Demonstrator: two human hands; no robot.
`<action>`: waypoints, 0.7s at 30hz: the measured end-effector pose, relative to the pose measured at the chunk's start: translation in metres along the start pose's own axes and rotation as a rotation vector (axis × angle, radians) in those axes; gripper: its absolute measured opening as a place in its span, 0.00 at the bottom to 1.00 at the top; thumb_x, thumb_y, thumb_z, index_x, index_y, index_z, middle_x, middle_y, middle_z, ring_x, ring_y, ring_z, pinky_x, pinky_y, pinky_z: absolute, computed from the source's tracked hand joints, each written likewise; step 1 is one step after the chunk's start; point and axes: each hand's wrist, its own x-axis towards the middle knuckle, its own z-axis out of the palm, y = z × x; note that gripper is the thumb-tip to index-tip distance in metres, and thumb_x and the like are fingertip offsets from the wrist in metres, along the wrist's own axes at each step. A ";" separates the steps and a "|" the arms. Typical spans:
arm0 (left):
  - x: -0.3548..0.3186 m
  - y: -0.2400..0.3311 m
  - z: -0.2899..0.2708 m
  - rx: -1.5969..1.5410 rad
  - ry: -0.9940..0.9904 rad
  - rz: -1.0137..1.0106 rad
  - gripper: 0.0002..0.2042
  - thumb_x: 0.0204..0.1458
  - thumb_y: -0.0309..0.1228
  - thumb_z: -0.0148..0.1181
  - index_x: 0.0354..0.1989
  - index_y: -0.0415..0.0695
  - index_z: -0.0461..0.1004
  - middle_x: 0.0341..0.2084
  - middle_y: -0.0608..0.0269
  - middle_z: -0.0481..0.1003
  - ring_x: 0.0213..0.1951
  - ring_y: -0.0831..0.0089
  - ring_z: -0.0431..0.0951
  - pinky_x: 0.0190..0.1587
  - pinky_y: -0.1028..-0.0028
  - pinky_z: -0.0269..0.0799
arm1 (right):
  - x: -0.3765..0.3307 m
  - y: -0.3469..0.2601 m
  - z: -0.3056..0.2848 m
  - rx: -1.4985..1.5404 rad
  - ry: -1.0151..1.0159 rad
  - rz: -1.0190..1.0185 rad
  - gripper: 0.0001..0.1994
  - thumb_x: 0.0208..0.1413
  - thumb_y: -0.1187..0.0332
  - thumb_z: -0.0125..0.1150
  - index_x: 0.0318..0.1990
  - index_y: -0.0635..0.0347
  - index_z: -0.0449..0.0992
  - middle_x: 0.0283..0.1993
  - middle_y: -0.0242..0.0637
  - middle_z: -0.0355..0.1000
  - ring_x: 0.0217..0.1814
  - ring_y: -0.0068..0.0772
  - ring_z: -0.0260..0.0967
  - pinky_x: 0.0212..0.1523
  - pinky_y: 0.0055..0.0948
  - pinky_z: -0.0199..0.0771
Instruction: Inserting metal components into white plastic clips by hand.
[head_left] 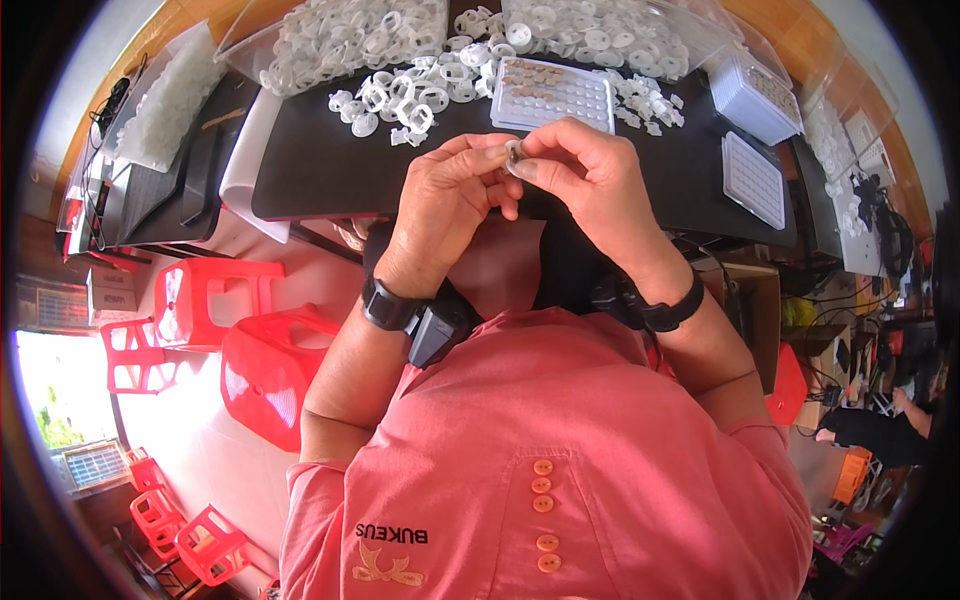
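Note:
Both hands meet over the front part of the black table (320,165). Between the fingertips of my left hand (440,205) and my right hand (598,180) is a small round white plastic part (513,158) with a brownish piece at its middle. Fingers cover most of it. Just beyond the hands lies a white tray (590,112) with rows of round recesses, and several small brown pieces (530,75) sit at its far left. A loose heap of white plastic rings and caps (410,95) lies left of the tray. Smaller white clips (648,105) are scattered to its right.
Clear bins of white parts (350,45) (600,40) stand along the back. At the right are a stack of white trays (755,100) and a flat tray (753,180). Red stools (275,370) stand on the floor at left. Another person (875,430) is at far right.

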 end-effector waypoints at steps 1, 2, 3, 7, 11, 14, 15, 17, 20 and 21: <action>0.000 0.000 0.000 0.000 0.000 0.000 0.13 0.63 0.29 0.56 0.48 0.31 0.76 0.36 0.55 0.79 0.33 0.67 0.80 0.30 0.71 0.76 | 0.001 -0.003 -0.002 0.090 -0.044 0.043 0.05 0.57 0.74 0.67 0.37 0.66 0.79 0.31 0.34 0.80 0.33 0.18 0.74 0.36 0.22 0.74; -0.001 0.001 0.000 0.000 0.002 -0.002 0.13 0.63 0.29 0.56 0.48 0.31 0.76 0.36 0.55 0.79 0.33 0.67 0.80 0.30 0.71 0.76 | 0.001 -0.005 -0.003 0.180 -0.089 0.087 0.05 0.57 0.73 0.67 0.37 0.66 0.79 0.31 0.34 0.79 0.33 0.18 0.74 0.36 0.22 0.73; -0.001 0.001 0.000 0.001 0.004 -0.004 0.12 0.63 0.29 0.56 0.48 0.31 0.76 0.36 0.55 0.79 0.32 0.67 0.80 0.30 0.71 0.76 | 0.002 -0.003 -0.004 0.180 -0.088 0.087 0.05 0.57 0.73 0.67 0.37 0.66 0.79 0.31 0.34 0.79 0.33 0.18 0.74 0.36 0.22 0.73; 0.000 0.001 0.001 0.027 0.016 -0.013 0.12 0.63 0.29 0.56 0.48 0.31 0.76 0.36 0.55 0.79 0.32 0.67 0.80 0.30 0.71 0.76 | 0.005 0.001 -0.006 0.204 -0.113 0.141 0.06 0.57 0.72 0.67 0.36 0.64 0.78 0.32 0.33 0.79 0.34 0.17 0.73 0.36 0.22 0.73; 0.000 0.002 0.005 0.050 0.041 -0.028 0.12 0.61 0.28 0.58 0.46 0.31 0.75 0.35 0.54 0.78 0.31 0.67 0.80 0.30 0.70 0.76 | 0.011 0.008 -0.009 0.271 -0.166 0.194 0.06 0.58 0.71 0.67 0.36 0.62 0.77 0.30 0.31 0.77 0.34 0.17 0.72 0.38 0.22 0.72; 0.001 0.002 0.007 0.055 0.061 -0.035 0.11 0.60 0.28 0.59 0.45 0.31 0.75 0.35 0.53 0.78 0.31 0.66 0.79 0.30 0.69 0.75 | 0.011 0.009 -0.012 0.268 -0.170 0.223 0.06 0.57 0.71 0.68 0.37 0.62 0.77 0.30 0.30 0.77 0.34 0.17 0.72 0.38 0.22 0.71; 0.002 0.002 0.008 0.055 0.069 -0.042 0.11 0.60 0.28 0.58 0.44 0.30 0.75 0.35 0.53 0.78 0.30 0.66 0.79 0.30 0.69 0.75 | 0.010 0.011 -0.011 0.270 -0.167 0.220 0.06 0.57 0.71 0.68 0.37 0.62 0.77 0.30 0.30 0.77 0.34 0.17 0.72 0.38 0.22 0.71; 0.003 0.001 0.004 0.044 0.065 -0.058 0.12 0.61 0.30 0.57 0.45 0.32 0.75 0.34 0.55 0.78 0.29 0.66 0.78 0.28 0.71 0.74 | 0.007 0.013 -0.007 0.233 -0.090 0.130 0.06 0.58 0.72 0.67 0.38 0.62 0.77 0.31 0.29 0.77 0.34 0.16 0.72 0.37 0.21 0.71; 0.005 0.005 0.003 0.026 0.039 -0.097 0.13 0.63 0.33 0.55 0.46 0.35 0.75 0.32 0.58 0.77 0.27 0.67 0.76 0.24 0.73 0.70 | 0.005 0.004 -0.005 0.139 -0.068 0.102 0.06 0.58 0.71 0.67 0.38 0.63 0.77 0.31 0.29 0.77 0.34 0.16 0.72 0.37 0.21 0.72; 0.005 0.007 0.003 0.018 0.017 -0.122 0.12 0.63 0.34 0.55 0.46 0.37 0.75 0.31 0.59 0.76 0.26 0.68 0.75 0.22 0.74 0.67 | 0.005 0.003 -0.005 0.141 -0.066 0.100 0.06 0.58 0.71 0.67 0.38 0.63 0.77 0.31 0.29 0.77 0.34 0.16 0.72 0.37 0.21 0.72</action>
